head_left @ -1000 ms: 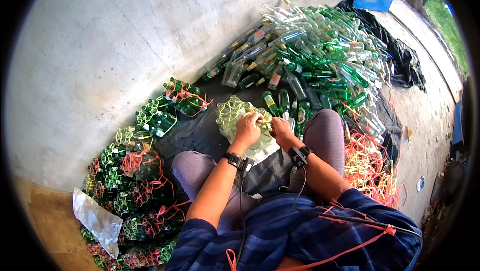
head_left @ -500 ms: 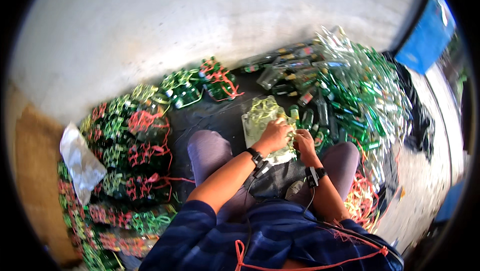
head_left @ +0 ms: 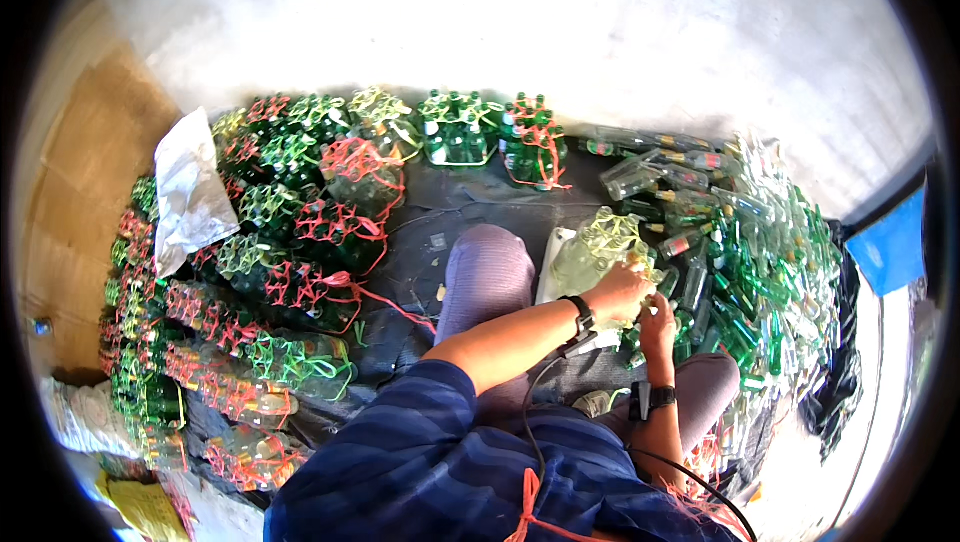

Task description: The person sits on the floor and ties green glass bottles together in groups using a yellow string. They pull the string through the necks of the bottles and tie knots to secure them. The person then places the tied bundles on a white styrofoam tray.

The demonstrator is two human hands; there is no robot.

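Note:
Between my knees stands a bundle of clear bottles [head_left: 588, 264] netted with pale yellow-green plastic strap [head_left: 612, 230]. It rests on a white board [head_left: 548, 287]. My left hand [head_left: 620, 292] lies over the bundle's right side, its fingers closed on the strap. Close by, nearly touching it, my right hand [head_left: 657, 327] has thumb and fingers pinched together at the strap's end. The fingertips partly hide the strap, so the exact grip is hard to see. Loose green bottles lie just right of both hands.
Several rows of strapped bottle bundles [head_left: 340, 227] stand on the left. Two bundles of green bottles [head_left: 455, 132] are by the white wall [head_left: 480, 22]. A big heap of loose bottles [head_left: 765, 272] lies right. Red strap [head_left: 395, 307] trails over the black sheet [head_left: 430, 207].
The view has swung left, so the scene sits further right in the picture. Both hands stay at the bundle's right side, and the right hand has come up nearer the left.

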